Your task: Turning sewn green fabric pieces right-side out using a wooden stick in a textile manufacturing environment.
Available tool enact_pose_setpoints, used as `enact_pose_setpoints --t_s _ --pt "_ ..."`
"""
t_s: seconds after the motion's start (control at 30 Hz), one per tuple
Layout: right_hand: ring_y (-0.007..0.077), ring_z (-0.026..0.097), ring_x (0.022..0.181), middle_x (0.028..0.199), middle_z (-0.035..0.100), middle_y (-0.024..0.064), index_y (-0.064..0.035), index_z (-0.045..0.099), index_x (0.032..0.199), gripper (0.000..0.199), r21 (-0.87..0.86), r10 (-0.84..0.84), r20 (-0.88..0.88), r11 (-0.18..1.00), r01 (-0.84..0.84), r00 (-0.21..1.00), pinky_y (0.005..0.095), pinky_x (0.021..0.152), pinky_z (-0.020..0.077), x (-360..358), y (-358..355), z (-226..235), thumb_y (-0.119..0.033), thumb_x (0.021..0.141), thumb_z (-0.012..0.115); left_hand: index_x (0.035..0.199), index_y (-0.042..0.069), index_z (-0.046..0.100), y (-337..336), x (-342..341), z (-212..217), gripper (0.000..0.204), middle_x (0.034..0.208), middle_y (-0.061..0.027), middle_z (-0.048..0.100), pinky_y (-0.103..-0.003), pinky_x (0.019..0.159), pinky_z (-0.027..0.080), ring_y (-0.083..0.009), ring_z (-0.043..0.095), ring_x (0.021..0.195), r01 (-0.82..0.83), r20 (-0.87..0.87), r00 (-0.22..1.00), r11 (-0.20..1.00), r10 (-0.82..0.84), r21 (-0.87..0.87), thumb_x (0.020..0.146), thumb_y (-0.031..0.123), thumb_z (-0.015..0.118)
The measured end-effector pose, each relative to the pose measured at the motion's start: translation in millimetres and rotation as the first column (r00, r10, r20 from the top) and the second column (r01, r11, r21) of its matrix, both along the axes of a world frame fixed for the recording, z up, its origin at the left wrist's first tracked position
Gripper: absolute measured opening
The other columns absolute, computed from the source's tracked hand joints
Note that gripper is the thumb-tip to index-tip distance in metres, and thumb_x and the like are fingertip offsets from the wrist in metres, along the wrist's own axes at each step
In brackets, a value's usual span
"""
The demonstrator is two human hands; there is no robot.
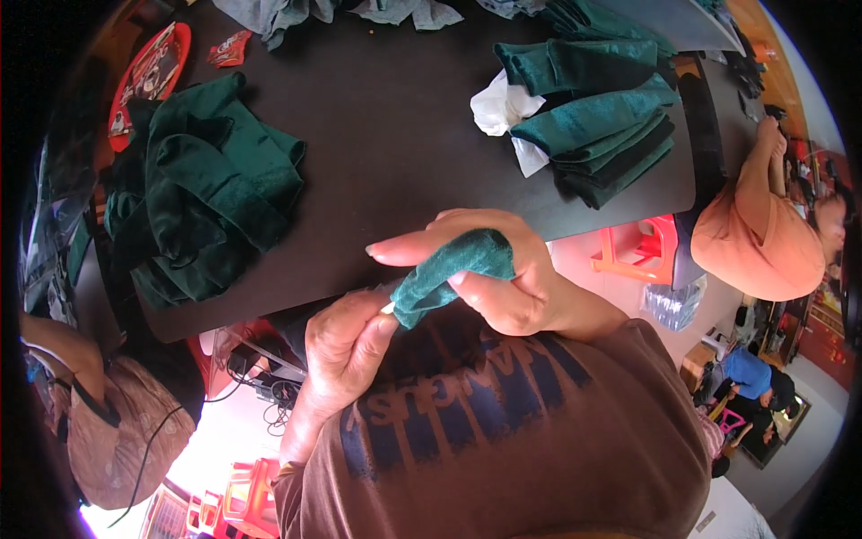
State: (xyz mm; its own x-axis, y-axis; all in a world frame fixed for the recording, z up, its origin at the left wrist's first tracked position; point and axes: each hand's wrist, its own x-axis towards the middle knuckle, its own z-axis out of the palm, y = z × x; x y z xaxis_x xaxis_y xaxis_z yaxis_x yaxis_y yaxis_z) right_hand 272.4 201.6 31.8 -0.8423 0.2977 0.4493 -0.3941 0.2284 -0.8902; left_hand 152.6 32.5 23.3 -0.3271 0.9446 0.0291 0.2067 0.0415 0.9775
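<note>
A small piece of dark green velvet fabric (462, 256) is curved between my two hands, just past the near table edge. My right hand (516, 292) is curled around it, the thumb pressing on the fabric and the index finger pointing left. At the fabric's lower left end, my left hand (346, 341) pinches with thumb and fingertips. Something small and pale shows at that pinch; I cannot make out what it is. On the left of the table lies a loose heap of green velvet (211, 184). Folded green velvet pieces (597, 121) lie in an overlapping row at the right.
The dark table (386, 135) also holds a red tray (178, 67), a red packet (230, 49), crumpled white paper (503, 103) and grey cloth (409, 13). People sit at both sides, one in orange (759, 238). A red stool (660, 251) stands by the right edge.
</note>
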Motion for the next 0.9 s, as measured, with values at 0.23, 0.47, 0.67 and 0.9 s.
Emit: enact_pose_setpoints --t_s 0.23,0.47,0.67,0.9 --pt "0.0191 0.058 0.065 0.103 0.061 0.0231 0.0129 0.055 0.107 0.039 -0.192 -0.042 0.029 0.980 0.047 0.999 0.0272 0.060 0.0452 3 4 7 -0.004 0.074 0.043 0.089 -0.003 0.059 -4 -3 -3 0.016 0.073 -0.0095 0.058 -0.027 0.060 0.045 -0.0199 0.056 0.063 0.015 0.054 0.998 1.000 -0.014 -0.015 0.084 0.012 0.060" --pt "0.0225 0.051 0.052 0.101 0.062 0.0210 0.0092 0.058 0.105 0.037 0.129 -0.081 -0.025 0.988 0.084 0.996 0.0315 0.053 0.0410 -2 3 0 -0.008 0.073 0.049 0.093 -0.003 0.059 -4 1 -3 0.019 0.076 -0.0095 0.060 -0.027 0.062 0.045 -0.0189 0.056 0.065 0.006 0.145 0.989 1.000 -0.007 0.006 0.086 0.014 0.059" --pt "0.0217 0.051 0.052 0.106 0.061 0.0212 0.0081 0.054 0.110 0.038 0.202 -0.086 -0.161 0.972 0.118 0.983 0.0302 0.053 0.0396 -7 -1 -9 -0.005 0.075 0.047 0.093 -0.003 0.059 -4 4 -7 0.018 0.077 -0.0108 0.061 -0.028 0.063 0.045 -0.0203 0.057 0.067 -0.027 0.139 0.990 1.000 0.025 0.013 0.086 0.014 0.058" --pt "0.0205 0.060 0.071 0.103 0.061 0.0231 0.0115 0.054 0.107 0.036 0.041 -0.115 -0.018 0.992 0.116 0.993 0.0307 0.067 0.0465 3 5 1 -0.005 0.076 0.045 0.090 -0.003 0.060 -1 1 -1 0.017 0.071 -0.0088 0.057 -0.028 0.058 0.043 -0.0197 0.054 0.062 0.008 0.094 0.996 0.999 -0.004 -0.035 0.086 0.013 0.057"
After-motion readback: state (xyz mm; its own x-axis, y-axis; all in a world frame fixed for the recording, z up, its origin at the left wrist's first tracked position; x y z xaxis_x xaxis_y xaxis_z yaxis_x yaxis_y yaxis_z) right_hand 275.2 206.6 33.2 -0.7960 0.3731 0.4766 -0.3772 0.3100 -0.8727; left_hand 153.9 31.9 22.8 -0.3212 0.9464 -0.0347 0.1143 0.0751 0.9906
